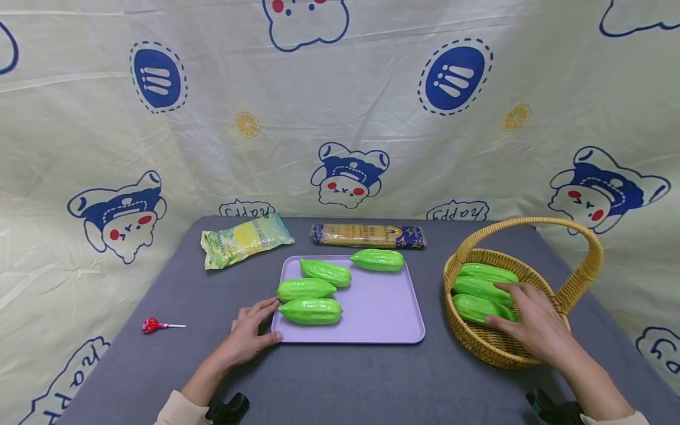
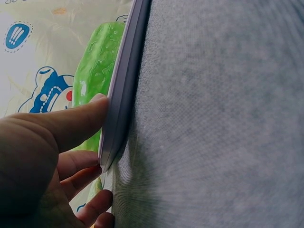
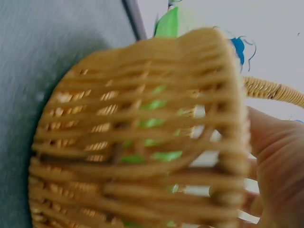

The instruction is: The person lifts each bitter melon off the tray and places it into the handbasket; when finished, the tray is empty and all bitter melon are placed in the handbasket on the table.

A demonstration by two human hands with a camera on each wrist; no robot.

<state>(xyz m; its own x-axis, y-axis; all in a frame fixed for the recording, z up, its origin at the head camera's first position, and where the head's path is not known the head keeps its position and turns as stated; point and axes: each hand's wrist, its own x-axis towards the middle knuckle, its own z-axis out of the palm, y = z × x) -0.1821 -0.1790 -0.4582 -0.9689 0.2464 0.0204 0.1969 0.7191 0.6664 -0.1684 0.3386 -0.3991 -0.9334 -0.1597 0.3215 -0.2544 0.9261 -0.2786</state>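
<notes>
Several glossy green star fruit lie on a lilac tray, most on its left side and one at the far right corner. My left hand rests on the tray's left edge, its thumb near the front corner and fingers farther back. Thumb on rim also shows in the left wrist view. A wicker basket stands right of the tray with three visible star fruit. My right hand reaches inside, thumb and forefinger spread apart over the nearer fruit. Its other fingers are mostly hidden.
Behind the tray lie a yellow-green packet and a long gold-and-blue packet. A red lollipop lies at the left. The basket's tall arched handle rises beside my right hand. A printed sheet hangs behind the grey table.
</notes>
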